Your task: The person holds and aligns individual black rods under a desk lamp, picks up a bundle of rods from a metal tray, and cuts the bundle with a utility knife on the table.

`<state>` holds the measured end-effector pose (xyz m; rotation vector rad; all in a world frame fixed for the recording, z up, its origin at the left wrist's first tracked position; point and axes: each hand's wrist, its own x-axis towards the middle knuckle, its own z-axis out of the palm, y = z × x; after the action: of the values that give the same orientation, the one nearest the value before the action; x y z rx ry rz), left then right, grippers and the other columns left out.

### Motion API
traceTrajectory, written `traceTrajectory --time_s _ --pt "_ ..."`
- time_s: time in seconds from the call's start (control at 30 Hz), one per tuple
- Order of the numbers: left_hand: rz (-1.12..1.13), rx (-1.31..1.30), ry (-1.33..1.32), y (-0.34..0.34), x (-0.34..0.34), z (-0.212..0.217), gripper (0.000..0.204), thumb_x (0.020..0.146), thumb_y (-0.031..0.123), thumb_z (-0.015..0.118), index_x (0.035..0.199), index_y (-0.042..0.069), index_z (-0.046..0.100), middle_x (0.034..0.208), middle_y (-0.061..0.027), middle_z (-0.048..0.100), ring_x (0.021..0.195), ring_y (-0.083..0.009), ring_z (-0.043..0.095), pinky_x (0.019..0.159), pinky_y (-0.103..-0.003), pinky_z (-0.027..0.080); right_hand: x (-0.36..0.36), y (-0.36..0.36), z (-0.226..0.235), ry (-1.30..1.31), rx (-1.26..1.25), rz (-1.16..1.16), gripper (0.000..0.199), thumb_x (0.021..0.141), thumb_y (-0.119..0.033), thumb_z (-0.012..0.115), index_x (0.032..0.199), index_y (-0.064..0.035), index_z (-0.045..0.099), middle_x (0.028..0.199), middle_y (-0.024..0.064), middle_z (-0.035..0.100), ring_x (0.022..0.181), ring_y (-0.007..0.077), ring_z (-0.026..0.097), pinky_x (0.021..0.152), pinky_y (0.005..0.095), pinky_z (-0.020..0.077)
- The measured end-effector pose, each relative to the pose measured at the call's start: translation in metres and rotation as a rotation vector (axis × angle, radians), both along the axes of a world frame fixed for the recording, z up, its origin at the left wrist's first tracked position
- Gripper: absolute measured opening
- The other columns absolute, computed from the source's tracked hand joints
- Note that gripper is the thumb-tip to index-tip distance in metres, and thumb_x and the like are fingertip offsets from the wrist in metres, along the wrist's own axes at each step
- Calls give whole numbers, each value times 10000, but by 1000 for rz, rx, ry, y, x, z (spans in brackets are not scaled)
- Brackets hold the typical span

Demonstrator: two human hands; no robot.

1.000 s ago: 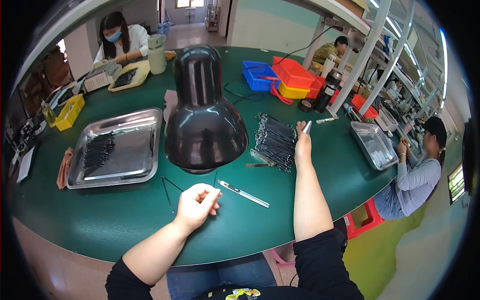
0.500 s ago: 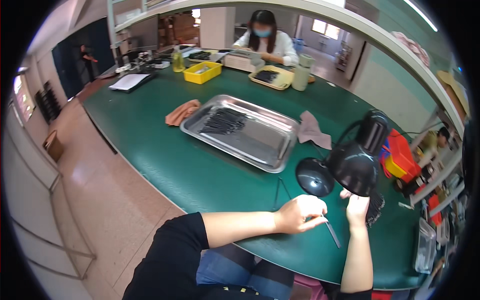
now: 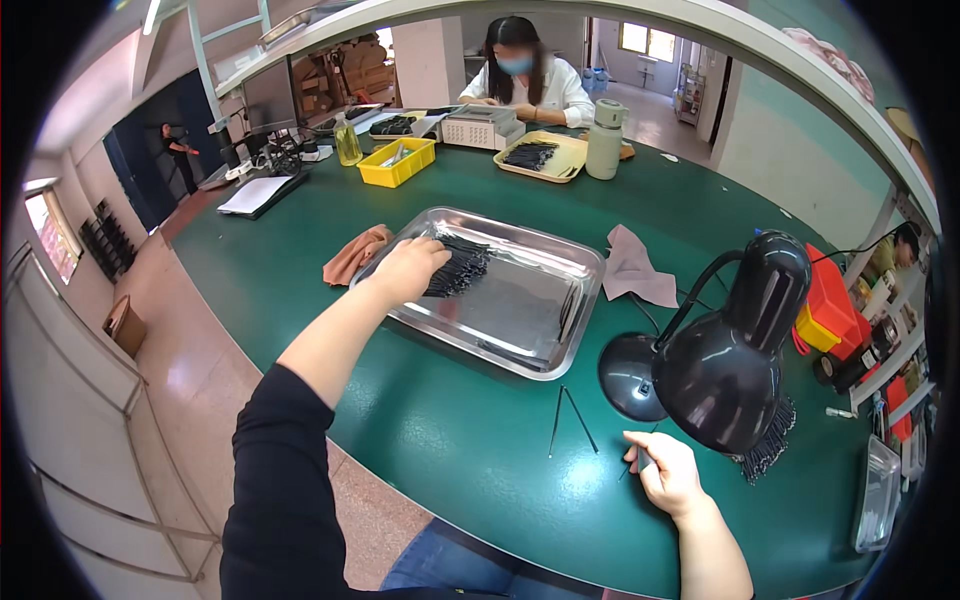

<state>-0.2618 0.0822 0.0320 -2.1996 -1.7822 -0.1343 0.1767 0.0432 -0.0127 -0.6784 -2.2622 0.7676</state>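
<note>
My left hand reaches over the left end of a shiny metal tray, its fingers together and bent down at a pile of thin black rod-like pieces. Its fingertips are partly hidden, so anything pinched there cannot be made out. My right hand is closed near the base of a black desk lamp, a narrow grey tool showing between its fingers. A thin dark line also shows beside those fingers. Two slim black pieces lie on the table left of that hand, meeting at the top.
A bundle of black pieces lies partly under the lampshade. Two cloths, one brown, one pinkish, flank the tray. Across the green table are a yellow bin, a bottle and a masked person.
My left hand has moved from beside the lamp up and left to the tray's pile. The right hand has come out from under the lampshade, toward me and left. The view has shifted.
</note>
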Motion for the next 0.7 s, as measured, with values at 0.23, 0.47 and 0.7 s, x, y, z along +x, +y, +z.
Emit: traceTrajectory --time_s 0.23,0.47,0.7 --pt "230 -302 -82 62 -4 -20 400 693 -22 490 1085 55 474 1125 -136 468 1112 -290 407 908 -364 345 -3 0 3 -33 80 6 433 599 99 407 984 -24 563 696 80 581 551 168 544 543 259 455" --pt "185 -97 -25 55 -8 -18 329 614 30 605 936 67 553 1042 -122 489 1034 -288 443 891 -358 346 -2 2 3 -10 50 -6 431 588 90 431 978 -28 571 704 71 581 568 164 545 558 259 457" --pt "149 -13 -178 41 -11 -14 326 633 -24 538 951 45 512 899 -177 563 902 -318 522 841 -383 369 3 1 6 -45 116 13 426 598 92 437 984 -29 569 722 79 582 584 164 554 565 250 464"
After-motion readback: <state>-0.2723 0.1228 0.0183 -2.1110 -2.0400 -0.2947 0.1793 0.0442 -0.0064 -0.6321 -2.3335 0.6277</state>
